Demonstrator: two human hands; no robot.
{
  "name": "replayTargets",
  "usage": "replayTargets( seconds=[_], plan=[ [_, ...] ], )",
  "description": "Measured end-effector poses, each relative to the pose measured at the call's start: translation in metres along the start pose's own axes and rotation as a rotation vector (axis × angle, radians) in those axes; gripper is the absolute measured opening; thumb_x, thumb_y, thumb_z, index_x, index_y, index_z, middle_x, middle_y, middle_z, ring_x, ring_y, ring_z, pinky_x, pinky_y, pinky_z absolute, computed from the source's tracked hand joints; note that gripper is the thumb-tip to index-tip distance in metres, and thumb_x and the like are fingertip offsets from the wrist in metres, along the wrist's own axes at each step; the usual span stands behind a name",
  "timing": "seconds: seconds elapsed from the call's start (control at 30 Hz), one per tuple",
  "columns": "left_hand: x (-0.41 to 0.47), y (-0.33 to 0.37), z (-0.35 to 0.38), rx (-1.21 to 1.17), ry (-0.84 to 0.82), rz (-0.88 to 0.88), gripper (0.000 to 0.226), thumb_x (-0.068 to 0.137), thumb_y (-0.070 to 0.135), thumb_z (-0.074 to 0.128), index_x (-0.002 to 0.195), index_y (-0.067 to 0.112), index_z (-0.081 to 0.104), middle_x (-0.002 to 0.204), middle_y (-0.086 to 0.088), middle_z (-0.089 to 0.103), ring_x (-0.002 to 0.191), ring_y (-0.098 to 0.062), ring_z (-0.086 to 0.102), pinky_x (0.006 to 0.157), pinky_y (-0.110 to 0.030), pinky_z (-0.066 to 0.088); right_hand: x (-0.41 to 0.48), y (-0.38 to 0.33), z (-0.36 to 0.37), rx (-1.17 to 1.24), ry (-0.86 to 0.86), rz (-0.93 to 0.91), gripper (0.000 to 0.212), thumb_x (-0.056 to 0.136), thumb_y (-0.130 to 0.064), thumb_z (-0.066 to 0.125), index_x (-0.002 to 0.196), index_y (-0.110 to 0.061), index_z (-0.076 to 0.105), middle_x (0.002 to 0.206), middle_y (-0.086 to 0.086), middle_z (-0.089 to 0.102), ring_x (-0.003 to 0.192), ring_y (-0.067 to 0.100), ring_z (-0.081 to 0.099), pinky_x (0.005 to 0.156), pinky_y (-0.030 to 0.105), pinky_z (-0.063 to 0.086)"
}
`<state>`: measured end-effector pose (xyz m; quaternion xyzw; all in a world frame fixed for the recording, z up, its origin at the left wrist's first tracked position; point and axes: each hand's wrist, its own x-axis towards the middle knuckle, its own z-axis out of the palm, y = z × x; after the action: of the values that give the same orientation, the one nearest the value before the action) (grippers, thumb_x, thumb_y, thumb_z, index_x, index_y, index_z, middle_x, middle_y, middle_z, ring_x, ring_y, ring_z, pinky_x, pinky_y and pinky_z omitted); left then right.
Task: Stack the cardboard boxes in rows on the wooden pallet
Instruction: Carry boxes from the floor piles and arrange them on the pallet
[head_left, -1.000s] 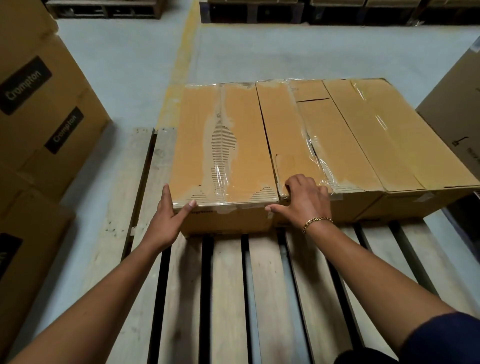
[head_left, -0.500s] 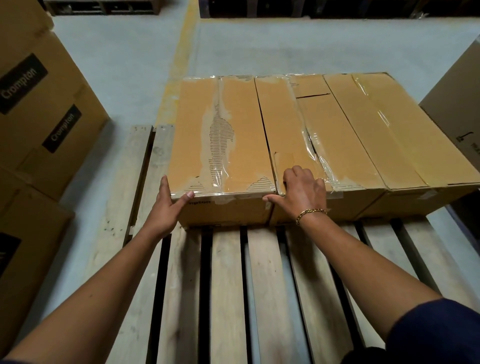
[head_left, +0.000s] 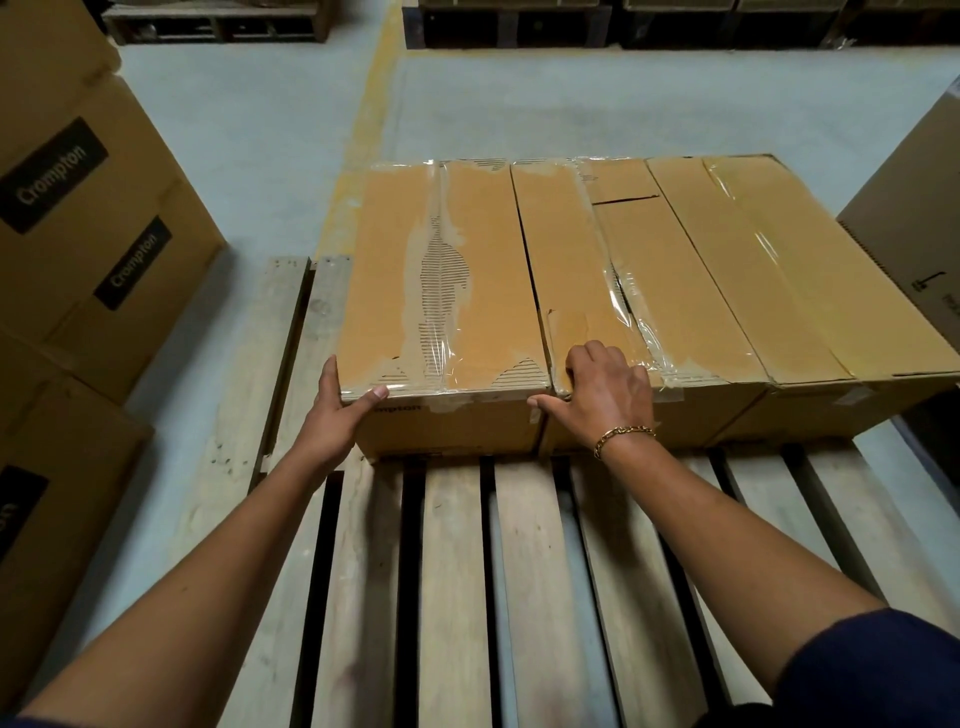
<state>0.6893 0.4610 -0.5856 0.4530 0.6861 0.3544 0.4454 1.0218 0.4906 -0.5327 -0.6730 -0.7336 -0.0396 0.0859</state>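
Left hand (head_left: 332, 415): fingers straight and together, flat against the outer side wall of the left box (head_left: 467, 291). The thumb is spread apart and pressed on the near face at the top corner.

Right hand (head_left: 608, 395): fingers bent and close together, tips set on top of the middle box (head_left: 670, 312) just beside the seam. The thumb extends onto the left box's near face. Whether the fingertips hook into the seam cannot be told. A chain bracelet (head_left: 623, 434) circles the wrist.

Left, middle and right box (head_left: 789, 270) lie touching in one row across the far end of the wooden pallet (head_left: 519, 571). Branded cartons (head_left: 78, 208) stand off the pallet's left side, another carton (head_left: 914, 234) off its right.
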Motion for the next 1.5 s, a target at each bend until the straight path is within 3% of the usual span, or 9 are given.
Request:
replayTargets(
  seconds=[0.2, 0.33, 0.87, 1.0, 1.27, 1.5],
  plan=[
    [-0.002, 0.001, 0.005, -0.045, 0.048, -0.008, 0.102, 0.07, 0.086, 0.061, 0.152, 0.053, 0.012, 0.16, 0.004, 0.036, 0.138, -0.034, 0.046, 0.106, -0.063, 0.044, -0.001, 0.001, 0.002, -0.006, 0.002, -0.008, 0.062, 0.074, -0.081, 0.057, 0.102, -0.027, 0.056, 0.104, -0.006, 0.057, 0.1, 0.018, 0.055, 0.084, 0.042, 0.049],
    [-0.001, 0.0, 0.007, -0.054, 0.072, -0.001, 0.09, 0.077, 0.076, 0.061, 0.151, 0.054, 0.016, 0.158, 0.005, 0.039, 0.136, -0.033, 0.049, 0.105, -0.062, 0.046, -0.002, 0.003, 0.002, -0.002, -0.009, -0.012, 0.061, 0.076, -0.081, 0.056, 0.103, -0.026, 0.056, 0.106, -0.006, 0.058, 0.102, 0.018, 0.055, 0.084, 0.041, 0.048],
    [0.001, 0.001, -0.004, -0.065, 0.011, -0.008, 0.09, 0.07, 0.074, 0.065, 0.148, 0.055, 0.026, 0.157, 0.009, 0.043, 0.137, -0.03, 0.049, 0.103, -0.06, 0.049, -0.005, 0.008, -0.003, 0.037, -0.046, -0.039, 0.055, 0.08, -0.074, 0.058, 0.107, -0.026, 0.058, 0.107, -0.005, 0.059, 0.101, 0.019, 0.055, 0.085, 0.037, 0.048],
    [-0.004, 0.005, -0.002, -0.058, 0.013, 0.003, 0.075, 0.079, 0.064, 0.063, 0.146, 0.053, 0.03, 0.153, 0.008, 0.047, 0.134, -0.028, 0.052, 0.103, -0.058, 0.05, -0.004, 0.01, -0.006, 0.064, -0.074, -0.033, 0.054, 0.081, -0.072, 0.059, 0.108, -0.026, 0.058, 0.11, -0.005, 0.059, 0.103, 0.019, 0.056, 0.082, 0.037, 0.049],
    [-0.005, 0.003, -0.008, -0.023, -0.015, -0.031, 0.089, 0.07, 0.073, 0.062, 0.149, 0.05, 0.027, 0.151, 0.006, 0.051, 0.132, -0.03, 0.055, 0.104, -0.058, 0.049, -0.006, 0.009, -0.006, 0.076, -0.083, -0.017, 0.055, 0.08, -0.074, 0.06, 0.11, -0.028, 0.058, 0.11, -0.007, 0.059, 0.103, 0.018, 0.056, 0.083, 0.036, 0.051],
    [-0.003, 0.008, -0.007, -0.016, -0.023, -0.038, 0.089, 0.075, 0.07, 0.062, 0.151, 0.049, 0.023, 0.154, 0.004, 0.048, 0.135, -0.031, 0.052, 0.105, -0.059, 0.048, -0.012, 0.003, -0.007, 0.059, -0.092, 0.004, 0.052, 0.081, -0.073, 0.057, 0.108, -0.028, 0.056, 0.109, -0.007, 0.059, 0.101, 0.017, 0.056, 0.081, 0.037, 0.052]
  ],
)
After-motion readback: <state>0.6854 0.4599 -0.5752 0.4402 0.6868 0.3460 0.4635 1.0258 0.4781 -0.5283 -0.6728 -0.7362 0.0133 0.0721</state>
